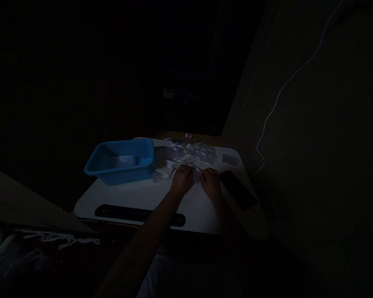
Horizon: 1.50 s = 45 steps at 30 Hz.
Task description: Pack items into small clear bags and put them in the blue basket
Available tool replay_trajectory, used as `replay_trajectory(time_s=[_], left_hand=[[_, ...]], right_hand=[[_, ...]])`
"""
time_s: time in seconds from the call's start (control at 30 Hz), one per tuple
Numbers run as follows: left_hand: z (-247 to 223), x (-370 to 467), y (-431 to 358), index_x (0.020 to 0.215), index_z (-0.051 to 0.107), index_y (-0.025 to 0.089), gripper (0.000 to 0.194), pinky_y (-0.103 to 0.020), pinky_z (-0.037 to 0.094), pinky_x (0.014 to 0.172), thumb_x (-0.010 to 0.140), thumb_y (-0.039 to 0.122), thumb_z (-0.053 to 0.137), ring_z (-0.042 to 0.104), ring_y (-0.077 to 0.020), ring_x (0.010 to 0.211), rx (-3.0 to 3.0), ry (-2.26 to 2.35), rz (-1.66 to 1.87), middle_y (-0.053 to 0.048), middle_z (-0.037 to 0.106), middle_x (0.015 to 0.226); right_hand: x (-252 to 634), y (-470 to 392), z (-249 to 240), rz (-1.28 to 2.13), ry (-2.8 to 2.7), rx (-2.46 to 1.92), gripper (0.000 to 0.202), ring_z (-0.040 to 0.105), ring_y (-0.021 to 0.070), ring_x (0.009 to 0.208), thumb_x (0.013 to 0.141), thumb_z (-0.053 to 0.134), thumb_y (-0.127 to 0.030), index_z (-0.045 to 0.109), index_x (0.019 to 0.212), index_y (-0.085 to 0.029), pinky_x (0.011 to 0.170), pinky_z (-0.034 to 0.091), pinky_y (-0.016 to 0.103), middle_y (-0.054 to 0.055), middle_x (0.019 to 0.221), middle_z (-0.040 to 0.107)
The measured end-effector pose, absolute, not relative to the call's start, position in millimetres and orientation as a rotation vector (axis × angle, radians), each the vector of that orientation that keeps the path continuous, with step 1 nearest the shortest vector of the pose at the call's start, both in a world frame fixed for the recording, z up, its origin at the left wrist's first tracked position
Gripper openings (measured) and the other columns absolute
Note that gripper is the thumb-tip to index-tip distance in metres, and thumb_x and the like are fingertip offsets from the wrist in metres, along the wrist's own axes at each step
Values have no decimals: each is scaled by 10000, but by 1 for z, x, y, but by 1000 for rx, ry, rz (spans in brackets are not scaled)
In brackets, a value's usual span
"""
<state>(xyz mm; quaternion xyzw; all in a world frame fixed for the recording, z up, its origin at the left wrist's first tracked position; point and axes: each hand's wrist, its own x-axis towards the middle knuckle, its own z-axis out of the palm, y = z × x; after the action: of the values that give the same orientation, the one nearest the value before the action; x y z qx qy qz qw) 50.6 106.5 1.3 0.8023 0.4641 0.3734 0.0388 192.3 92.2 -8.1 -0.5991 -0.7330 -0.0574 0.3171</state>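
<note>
Both my hands meet over the middle of a small white table (136,196). Between them is a small clear plastic bag (197,175). My left hand (182,180) has its fingers curled closed on the bag's left side. On the other side, my right hand (210,182) pinches its right edge. Just beyond lie crumpled clear plastic bags (189,152) with contents too dark to make out. Pale pieces in plastic (165,170) lie left of my left hand.
A blue plastic basin (124,178) with something pale inside stands at the left. A dark phone-like slab (238,190) lies at the right, below a flat translucent packet (230,159). A black slot (124,212) runs along the front edge. A white cable (276,101) hangs on the right wall.
</note>
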Motion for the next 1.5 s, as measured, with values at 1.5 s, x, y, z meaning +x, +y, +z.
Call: replay_trajectory(time_s=[1.5], left_hand=[[-2, 47, 108, 734, 577, 167, 170, -252, 427, 678, 792, 205, 421, 542, -144, 705, 2020, 1362, 1382, -18, 575, 713]], right_hand=[[196, 98, -12, 316, -1578, -1415, 195, 553, 139, 620, 723, 465, -318, 584, 655, -180, 614, 443, 247, 20, 641, 617]])
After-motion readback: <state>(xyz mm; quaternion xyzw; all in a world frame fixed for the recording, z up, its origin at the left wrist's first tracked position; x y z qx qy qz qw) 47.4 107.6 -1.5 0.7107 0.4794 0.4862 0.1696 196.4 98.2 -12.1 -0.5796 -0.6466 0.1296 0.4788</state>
